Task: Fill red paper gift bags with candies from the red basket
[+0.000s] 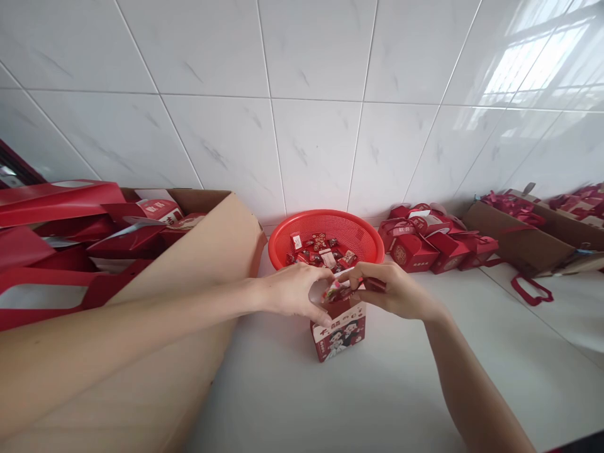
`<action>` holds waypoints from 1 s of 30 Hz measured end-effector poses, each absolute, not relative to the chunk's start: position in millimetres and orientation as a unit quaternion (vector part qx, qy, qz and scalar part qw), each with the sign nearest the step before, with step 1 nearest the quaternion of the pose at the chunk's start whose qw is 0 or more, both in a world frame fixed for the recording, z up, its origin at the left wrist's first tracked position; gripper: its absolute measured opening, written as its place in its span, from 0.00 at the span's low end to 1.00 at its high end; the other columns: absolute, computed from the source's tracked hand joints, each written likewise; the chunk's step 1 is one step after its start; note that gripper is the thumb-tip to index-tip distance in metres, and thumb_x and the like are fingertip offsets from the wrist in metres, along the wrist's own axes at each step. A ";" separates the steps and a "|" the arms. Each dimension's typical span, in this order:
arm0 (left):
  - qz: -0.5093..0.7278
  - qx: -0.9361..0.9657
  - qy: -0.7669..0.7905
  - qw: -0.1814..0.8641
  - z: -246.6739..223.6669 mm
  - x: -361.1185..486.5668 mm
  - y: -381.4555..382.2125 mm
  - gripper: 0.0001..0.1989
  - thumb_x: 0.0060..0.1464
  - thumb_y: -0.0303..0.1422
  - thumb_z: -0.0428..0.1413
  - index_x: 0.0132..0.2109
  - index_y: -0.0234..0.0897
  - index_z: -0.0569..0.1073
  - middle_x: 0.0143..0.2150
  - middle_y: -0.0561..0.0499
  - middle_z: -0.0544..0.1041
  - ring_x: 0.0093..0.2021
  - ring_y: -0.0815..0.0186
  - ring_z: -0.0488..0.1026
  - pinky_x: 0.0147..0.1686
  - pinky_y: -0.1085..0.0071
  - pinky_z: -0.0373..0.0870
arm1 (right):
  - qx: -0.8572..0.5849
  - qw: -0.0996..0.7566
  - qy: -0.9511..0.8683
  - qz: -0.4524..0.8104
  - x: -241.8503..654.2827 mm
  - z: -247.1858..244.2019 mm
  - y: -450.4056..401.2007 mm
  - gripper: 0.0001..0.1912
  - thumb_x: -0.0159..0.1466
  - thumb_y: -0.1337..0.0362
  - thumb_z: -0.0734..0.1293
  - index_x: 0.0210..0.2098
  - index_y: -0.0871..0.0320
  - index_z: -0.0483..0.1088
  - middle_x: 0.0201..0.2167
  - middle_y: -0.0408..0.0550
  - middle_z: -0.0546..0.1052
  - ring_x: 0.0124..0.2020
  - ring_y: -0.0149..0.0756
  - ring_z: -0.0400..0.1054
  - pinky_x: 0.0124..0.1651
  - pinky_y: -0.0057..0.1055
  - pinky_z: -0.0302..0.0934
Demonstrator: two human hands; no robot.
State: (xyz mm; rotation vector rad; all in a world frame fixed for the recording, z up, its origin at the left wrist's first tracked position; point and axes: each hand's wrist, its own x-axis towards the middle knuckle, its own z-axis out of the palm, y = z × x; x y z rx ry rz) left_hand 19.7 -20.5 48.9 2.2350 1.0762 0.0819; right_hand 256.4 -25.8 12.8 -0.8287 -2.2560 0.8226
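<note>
Your left hand (295,290) clasps the open box (340,341) in front of the basket (325,215); right hand (400,290) looks pinched on a red sweet (376,284). Closed boxes (415,250) sit right of the basket, yours isn't shut yet.

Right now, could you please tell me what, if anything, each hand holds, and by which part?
The left hand holds the red box by its upper rim; what the right hand, at the box's top, holds is unclear.
</note>
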 end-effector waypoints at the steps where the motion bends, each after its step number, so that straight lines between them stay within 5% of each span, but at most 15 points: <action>1: 0.031 0.853 0.408 0.325 48.9 19.8 -20.4 0.28 0.42 0.45 0.68 0.51 0.41 0.74 0.44 0.51 0.79 0.41 0.59 0.77 0.36 0.72 0.65 | -0.311 0.303 -0.846 0.309 256.7 14.3 -27.1 0.03 0.63 0.67 0.68 0.33 0.55 0.70 0.32 0.45 0.77 0.26 0.29 0.63 0.27 0.26 0.57; 4: 0.020 0.853 0.409 0.323 50.5 20.9 -21.0 0.27 0.43 0.44 0.67 0.51 0.41 0.74 0.41 0.52 0.78 0.36 0.62 0.75 0.32 0.73 0.63 | -0.309 0.331 -0.834 0.317 256.9 18.5 -30.4 0.02 0.63 0.66 0.68 0.33 0.55 0.70 0.38 0.48 0.79 0.31 0.32 0.67 0.31 0.28 0.61; 13: 0.022 0.848 0.392 0.357 54.6 20.5 -22.0 0.21 0.45 0.43 0.66 0.45 0.40 0.74 0.36 0.54 0.74 0.31 0.65 0.71 0.28 0.74 0.59 | -0.268 0.371 -0.800 0.387 246.2 18.9 -35.7 0.07 0.63 0.60 0.70 0.33 0.56 0.69 0.34 0.48 0.77 0.29 0.32 0.68 0.29 0.28 0.63; 19: 0.017 0.847 0.403 0.348 53.5 20.6 -22.3 0.22 0.44 0.42 0.66 0.46 0.41 0.74 0.36 0.55 0.76 0.33 0.65 0.72 0.29 0.74 0.61 | -0.292 0.317 -0.859 0.275 236.9 11.6 -36.3 0.03 0.65 0.69 0.64 0.34 0.55 0.66 0.24 0.39 0.69 0.20 0.26 0.55 0.24 0.24 0.51; 30: 0.006 0.856 0.401 0.326 55.8 22.6 -24.0 0.21 0.45 0.41 0.66 0.47 0.42 0.74 0.35 0.55 0.76 0.34 0.63 0.73 0.29 0.73 0.61 | -0.309 0.283 -0.887 0.193 240.3 12.1 -38.0 0.05 0.65 0.72 0.63 0.34 0.55 0.66 0.22 0.38 0.70 0.19 0.26 0.57 0.25 0.25 0.49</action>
